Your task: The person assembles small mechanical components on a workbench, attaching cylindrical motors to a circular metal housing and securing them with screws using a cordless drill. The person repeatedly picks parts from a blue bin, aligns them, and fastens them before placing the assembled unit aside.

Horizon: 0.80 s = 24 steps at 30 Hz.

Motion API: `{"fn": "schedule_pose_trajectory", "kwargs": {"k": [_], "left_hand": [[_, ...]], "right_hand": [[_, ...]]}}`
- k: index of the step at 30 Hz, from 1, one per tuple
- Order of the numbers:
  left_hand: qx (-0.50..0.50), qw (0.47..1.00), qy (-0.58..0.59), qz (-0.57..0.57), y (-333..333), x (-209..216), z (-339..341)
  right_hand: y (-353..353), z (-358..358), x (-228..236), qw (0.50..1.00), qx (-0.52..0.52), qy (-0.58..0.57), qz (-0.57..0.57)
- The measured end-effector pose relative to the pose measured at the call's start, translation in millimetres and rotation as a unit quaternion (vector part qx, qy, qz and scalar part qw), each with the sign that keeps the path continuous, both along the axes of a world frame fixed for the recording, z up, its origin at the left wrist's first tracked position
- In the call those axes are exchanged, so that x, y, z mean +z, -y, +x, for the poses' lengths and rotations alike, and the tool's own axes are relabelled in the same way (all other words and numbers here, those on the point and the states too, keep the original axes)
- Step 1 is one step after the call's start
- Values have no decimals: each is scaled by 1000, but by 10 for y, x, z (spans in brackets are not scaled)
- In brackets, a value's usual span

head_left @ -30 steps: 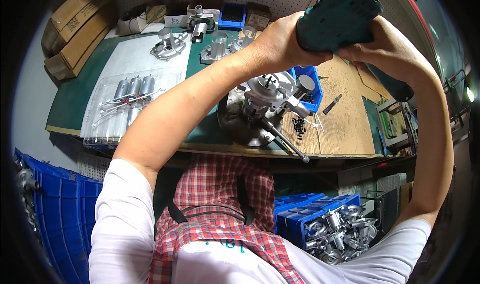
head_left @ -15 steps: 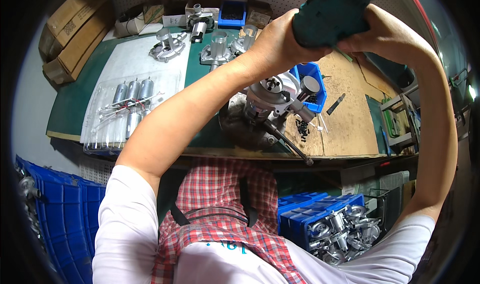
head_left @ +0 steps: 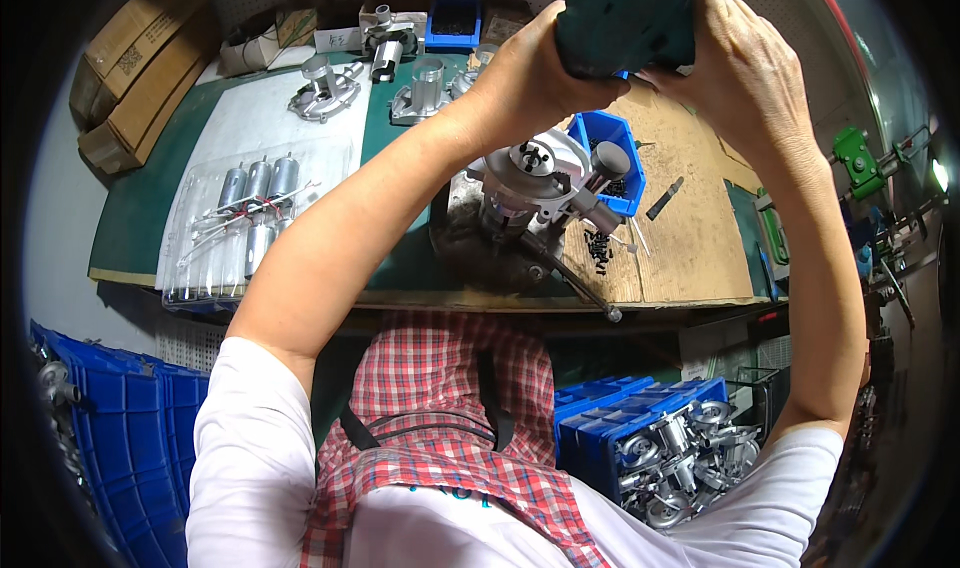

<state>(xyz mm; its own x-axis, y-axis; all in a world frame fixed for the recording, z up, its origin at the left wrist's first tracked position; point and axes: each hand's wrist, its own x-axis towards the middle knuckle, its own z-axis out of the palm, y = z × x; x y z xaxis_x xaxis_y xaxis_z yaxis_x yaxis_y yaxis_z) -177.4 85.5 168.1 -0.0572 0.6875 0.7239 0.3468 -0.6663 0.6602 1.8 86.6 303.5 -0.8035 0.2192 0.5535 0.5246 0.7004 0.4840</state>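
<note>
Near the top edge, my left hand (head_left: 535,73) and my right hand (head_left: 745,73) grip a dark green, block-shaped casing (head_left: 630,18) from either side, thumbs under it. Its upper part is cut off by the picture's edge, so its exact kind cannot be made out. Below and nearer stands a silver metal housing assembly (head_left: 530,178) with a dark round hub on top, set on a dark, heavy fixture (head_left: 485,253). A rod handle (head_left: 580,286) sticks out from the fixture toward the front edge.
Black screws (head_left: 597,251) and a dark-handled knife (head_left: 665,198) lie on cardboard beside a blue bin (head_left: 625,143). Silver motors (head_left: 258,183) fill a clear tray at left. More housings (head_left: 325,90) stand farther back. A blue crate (head_left: 590,443) of metal parts sits below the table.
Both hands and the green casing have shifted slightly left and up. My right hand now shows its back with the fingers more upright along the casing's side.
</note>
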Motion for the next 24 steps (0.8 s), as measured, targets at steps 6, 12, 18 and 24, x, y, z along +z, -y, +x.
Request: {"fn": "schedule_pose_trajectory", "kwargs": {"k": [6,12,18,24], "left_hand": [[14,1000,5,21,-11,-55,-19],[8,999,26,40,5,-8,3],[62,995,29,66,25,-22,8],[44,995,92,-20,72,15,73]], "right_hand": [[-91,10,-162,990,46,-29,130],[-165,9,-95,994,22,-17,109],[-290,-24,-100,992,37,-13,120],[-438,-119,-50,991,94,-11,90]]}}
